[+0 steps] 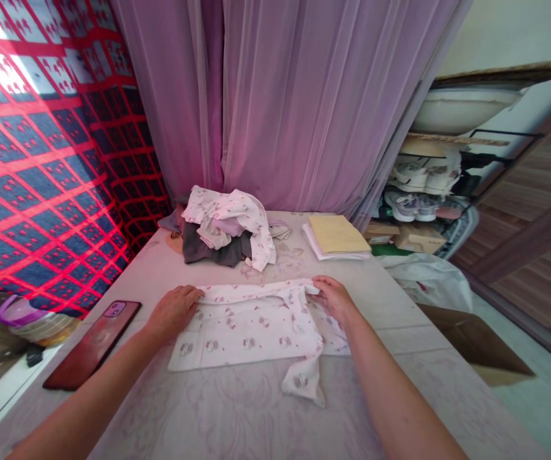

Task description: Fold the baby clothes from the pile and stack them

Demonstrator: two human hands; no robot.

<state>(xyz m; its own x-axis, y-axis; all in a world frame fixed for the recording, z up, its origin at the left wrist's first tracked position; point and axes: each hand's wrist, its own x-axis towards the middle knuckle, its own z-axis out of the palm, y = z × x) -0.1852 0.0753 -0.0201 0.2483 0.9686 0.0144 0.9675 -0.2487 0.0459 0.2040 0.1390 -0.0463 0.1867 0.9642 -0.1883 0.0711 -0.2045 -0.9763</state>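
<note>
A white garment (246,332) with a small pink-and-grey character print, seemingly a long-sleeved shirt, lies spread on the table in front of me. At its upper left corner, my left hand (177,312) has its fingers closed on the edge. My right hand (333,298) pinches the upper right part between thumb and fingers. The far edge is rolled or folded over between the two hands. Toward me, a crumpled sleeve (306,377) trails past the garment's near edge.
Behind the garment sits a heap of crumpled clothes (222,233). A stack of folded cloth (335,236), yellow on top, lies at the back right. Near the left edge rests a phone (93,345). An open cardboard box (481,345) and a shoe rack (414,204) stand to the right.
</note>
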